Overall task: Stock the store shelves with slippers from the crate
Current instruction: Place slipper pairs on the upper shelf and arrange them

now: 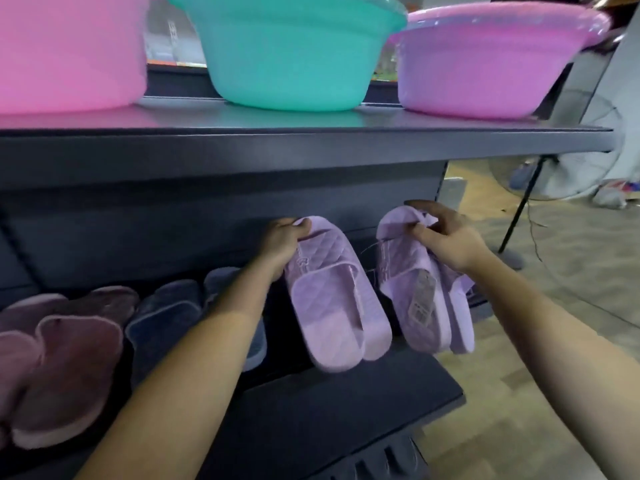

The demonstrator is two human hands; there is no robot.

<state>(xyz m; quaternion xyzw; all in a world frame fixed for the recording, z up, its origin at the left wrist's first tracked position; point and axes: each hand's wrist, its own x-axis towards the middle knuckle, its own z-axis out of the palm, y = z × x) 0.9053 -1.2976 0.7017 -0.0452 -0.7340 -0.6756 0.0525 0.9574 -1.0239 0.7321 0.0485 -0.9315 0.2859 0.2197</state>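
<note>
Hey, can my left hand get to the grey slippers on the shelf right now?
Probably not yet. The grey slippers lie close by with nothing in the way, but the left hand grips lilac slippers and would have to set them down first.

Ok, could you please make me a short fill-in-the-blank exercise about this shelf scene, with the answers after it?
1. The teal basin stands ____ the pink container and the purple basin.
2. The left hand and the right hand each hold lilac slippers; the paper tag is on those in the ____ hand.
3. The plush slippers lie on the lower shelf, to the ____ of the left hand.
Answers: between, right, left.
</note>
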